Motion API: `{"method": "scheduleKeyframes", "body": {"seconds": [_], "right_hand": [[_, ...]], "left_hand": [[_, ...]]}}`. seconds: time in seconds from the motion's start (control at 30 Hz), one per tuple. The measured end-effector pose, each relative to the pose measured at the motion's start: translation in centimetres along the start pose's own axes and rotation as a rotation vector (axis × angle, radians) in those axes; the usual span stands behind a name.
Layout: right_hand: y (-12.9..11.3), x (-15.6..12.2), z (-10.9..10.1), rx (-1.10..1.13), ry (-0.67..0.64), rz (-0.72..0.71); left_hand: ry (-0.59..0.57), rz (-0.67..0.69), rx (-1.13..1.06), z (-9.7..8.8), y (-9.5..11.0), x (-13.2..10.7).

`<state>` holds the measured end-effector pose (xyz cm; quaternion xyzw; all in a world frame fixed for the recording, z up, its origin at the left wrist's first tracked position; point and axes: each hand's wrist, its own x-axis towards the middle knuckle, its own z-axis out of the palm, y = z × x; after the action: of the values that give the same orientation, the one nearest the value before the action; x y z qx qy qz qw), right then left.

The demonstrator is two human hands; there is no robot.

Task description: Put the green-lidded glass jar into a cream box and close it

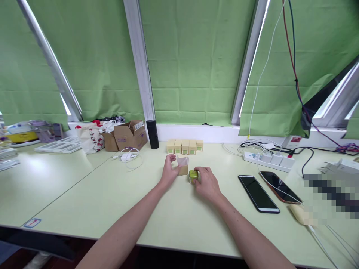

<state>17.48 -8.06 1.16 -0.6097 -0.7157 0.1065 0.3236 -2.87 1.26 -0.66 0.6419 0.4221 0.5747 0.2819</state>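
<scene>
My left hand is at the left side of a small open cardboard box, its thumb against the box and its fingers curled beside it. The box stands on the table with its pale flap raised. Just to the right, my right hand grips a small jar with a yellow-green lid between thumb and fingers. The jar is close to the tabletop; whether it touches is hard to make out. Behind both hands, several closed small yellow boxes with green labels stand in a row.
A black bottle and a larger cardboard box stand at the back left, near a white charger with cable. Two phones lie on the right, below a power strip. The table's front edge runs beneath my forearms.
</scene>
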Motion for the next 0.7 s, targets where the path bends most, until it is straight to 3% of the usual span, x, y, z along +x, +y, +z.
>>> {"method": "scheduleKeyframes", "body": {"seconds": [0.2,0.43,0.7], "right_hand": [[0.0,0.0,0.0,0.005,0.003,0.004],[0.5,0.1,0.1,-0.023,0.033,0.018],[1.9,0.7,0.5,0.038,0.113,0.093]], "left_hand": [[0.023,0.159,0.0,-0.3,1.3,0.1],[-0.001,0.001,-0.006,0.0,1.9,0.0],[-0.035,-0.063,-0.139,-0.2,2.3,-0.1]]}}
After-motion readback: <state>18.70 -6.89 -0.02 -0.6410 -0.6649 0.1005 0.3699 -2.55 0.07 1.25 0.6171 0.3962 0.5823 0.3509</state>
